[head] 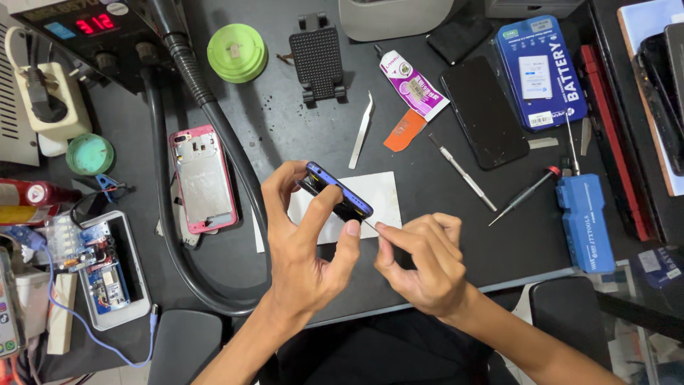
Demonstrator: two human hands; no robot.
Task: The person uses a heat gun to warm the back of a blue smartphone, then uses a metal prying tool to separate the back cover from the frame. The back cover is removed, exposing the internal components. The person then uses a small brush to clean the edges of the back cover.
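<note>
Left hand (pixel 303 246): fingers and thumb clamped on a blue phone (pixel 335 191), held edge-up above a white sheet (pixel 381 194). Right hand (pixel 420 260): fingertips pinched on a thin pin (pixel 370 225) touching the phone's lower end. Beyond the grip: white-and-purple glue tube (pixel 412 84); farther right, blue rectangular box (pixel 539 71) with white label. Left: pink phone frame (pixel 203 178).

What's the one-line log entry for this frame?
left hand: grips blue phone on edge | right hand: thin tool at phone's end | under: white sheet
</note>
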